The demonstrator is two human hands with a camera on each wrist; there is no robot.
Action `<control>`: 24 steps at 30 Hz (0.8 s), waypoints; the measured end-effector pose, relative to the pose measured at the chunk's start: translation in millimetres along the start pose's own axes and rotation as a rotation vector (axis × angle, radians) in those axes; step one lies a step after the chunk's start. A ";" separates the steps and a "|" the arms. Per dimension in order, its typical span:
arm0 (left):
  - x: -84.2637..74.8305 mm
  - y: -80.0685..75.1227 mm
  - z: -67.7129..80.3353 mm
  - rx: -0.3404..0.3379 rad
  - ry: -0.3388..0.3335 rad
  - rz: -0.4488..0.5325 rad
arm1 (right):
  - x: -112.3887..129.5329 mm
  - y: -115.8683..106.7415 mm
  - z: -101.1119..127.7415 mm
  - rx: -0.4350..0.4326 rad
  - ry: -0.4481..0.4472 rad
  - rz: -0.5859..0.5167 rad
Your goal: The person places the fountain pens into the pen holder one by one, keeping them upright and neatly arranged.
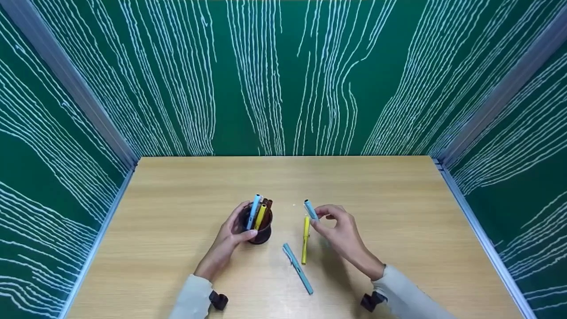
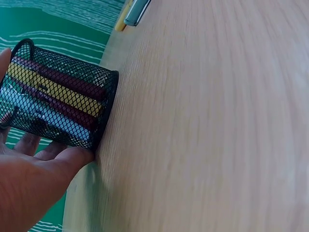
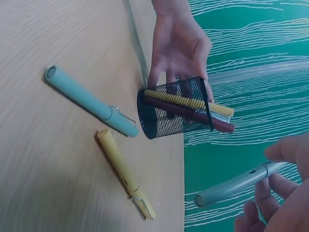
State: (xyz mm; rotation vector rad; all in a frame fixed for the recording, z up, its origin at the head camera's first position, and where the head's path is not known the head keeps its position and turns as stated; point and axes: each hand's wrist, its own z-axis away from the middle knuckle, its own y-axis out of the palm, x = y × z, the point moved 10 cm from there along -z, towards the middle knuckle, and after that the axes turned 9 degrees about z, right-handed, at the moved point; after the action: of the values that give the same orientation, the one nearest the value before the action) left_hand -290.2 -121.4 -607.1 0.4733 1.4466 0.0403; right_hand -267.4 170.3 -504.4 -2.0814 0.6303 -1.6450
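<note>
A black mesh pen holder (image 1: 260, 238) stands on the table, and my left hand (image 1: 226, 243) grips it round its side. Inside it are a light blue pen (image 1: 254, 211), a yellow pen (image 1: 261, 216) and dark red pens (image 2: 72, 79), seen through the mesh. My right hand (image 1: 344, 231) pinches a blue-green pen (image 3: 231, 189) between thumb and fingers, raised above the table to the holder's right. Below that hand lies another yellow pen (image 1: 305, 243), its clip showing. A second blue-green pen (image 1: 298, 269) lies slantwise nearer to me.
The light wooden table (image 1: 186, 190) runs back to a green wall (image 1: 290, 88) with wavy white lines. Similar green panels stand at left and right, with metal edging (image 1: 478, 221) along the table's sides. A small dark device sits on each wrist.
</note>
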 end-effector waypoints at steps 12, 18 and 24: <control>-0.4 -0.7 0.3 -0.007 -0.001 0.001 | 18.2 11.3 -5.4 0.031 -0.003 -0.033; 0.0 -0.6 0.9 -0.007 -0.005 0.005 | 28.3 15.6 -11.0 0.038 -0.025 -0.043; -0.7 -0.1 0.3 -0.004 -0.002 0.010 | 37.9 21.2 -16.7 0.041 -0.050 -0.064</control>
State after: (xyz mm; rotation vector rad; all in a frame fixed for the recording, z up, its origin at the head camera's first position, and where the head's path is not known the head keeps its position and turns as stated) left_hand -290.1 -121.7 -606.4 0.4771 1.4423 0.0505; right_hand -278.1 130.4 -483.0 -2.1259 0.5145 -1.6212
